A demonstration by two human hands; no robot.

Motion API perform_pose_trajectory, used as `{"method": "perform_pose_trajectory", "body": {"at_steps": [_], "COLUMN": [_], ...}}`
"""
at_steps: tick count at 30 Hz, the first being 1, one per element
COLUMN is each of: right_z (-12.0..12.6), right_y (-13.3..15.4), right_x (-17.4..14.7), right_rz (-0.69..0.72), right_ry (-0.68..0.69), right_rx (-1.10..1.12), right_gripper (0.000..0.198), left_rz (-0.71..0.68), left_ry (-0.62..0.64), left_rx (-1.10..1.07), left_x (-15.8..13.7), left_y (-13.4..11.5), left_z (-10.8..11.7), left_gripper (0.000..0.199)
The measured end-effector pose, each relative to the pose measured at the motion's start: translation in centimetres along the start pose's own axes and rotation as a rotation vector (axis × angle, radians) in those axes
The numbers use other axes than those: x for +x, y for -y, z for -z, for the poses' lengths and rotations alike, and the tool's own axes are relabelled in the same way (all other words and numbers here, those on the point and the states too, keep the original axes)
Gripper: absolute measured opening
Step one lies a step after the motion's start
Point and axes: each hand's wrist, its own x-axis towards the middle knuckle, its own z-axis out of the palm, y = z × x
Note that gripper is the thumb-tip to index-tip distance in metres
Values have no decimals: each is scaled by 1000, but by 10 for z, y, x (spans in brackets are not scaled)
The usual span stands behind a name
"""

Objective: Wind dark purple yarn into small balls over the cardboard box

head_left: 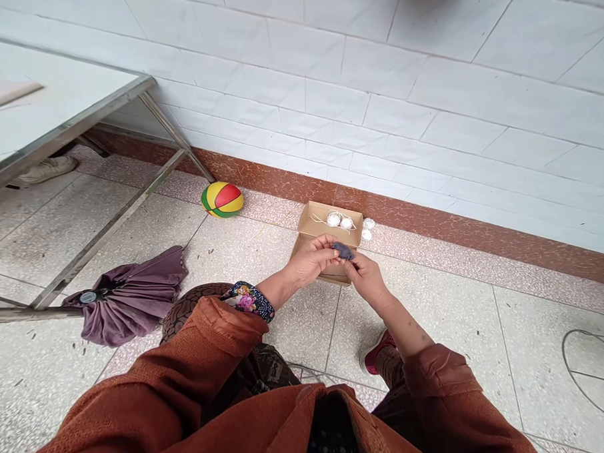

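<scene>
Over tan cardboard box [311, 221]: hands [310, 261] pinching small, fuzzy dark-grey lump [341, 250]; round white balls [334, 218] in far half.

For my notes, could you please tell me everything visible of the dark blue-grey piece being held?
The dark blue-grey piece looks small, longish and soft, with a texture like yarn. The left hand and right hand hold it from either side, in front of the open cardboard box; finer detail is unclear.

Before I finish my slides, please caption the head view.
Left hand and right hand hold a small dark item over an open cardboard box.
</scene>
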Motion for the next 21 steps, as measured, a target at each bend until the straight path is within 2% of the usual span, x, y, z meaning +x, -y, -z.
{"method": "perform_pose_trajectory", "body": {"at_steps": [5,9,13,17,21], "right_z": [-1,8,18,20,16], "right_y": [8,16,20,19,18], "right_x": [-3,-4,0,4,5], "right_rz": [78,157,173,96,53], "right_ry": [29,13,-95,-195,-255], "right_rx": [4,-22,-26,-26,-41], "right_gripper": [25,22,23,27,27], "left_rz": [-23,-73,-66,6,3], "left_ry": [-87,-105,-28,100,93], "left_rx": [4,151,311,314,282], "left_x": [2,3,2,0,-1], "left_y": [-2,-3,-2,1,4], "left_z": [0,2,3,-2,-7], "left_gripper": [30,26,25,29,37]}}
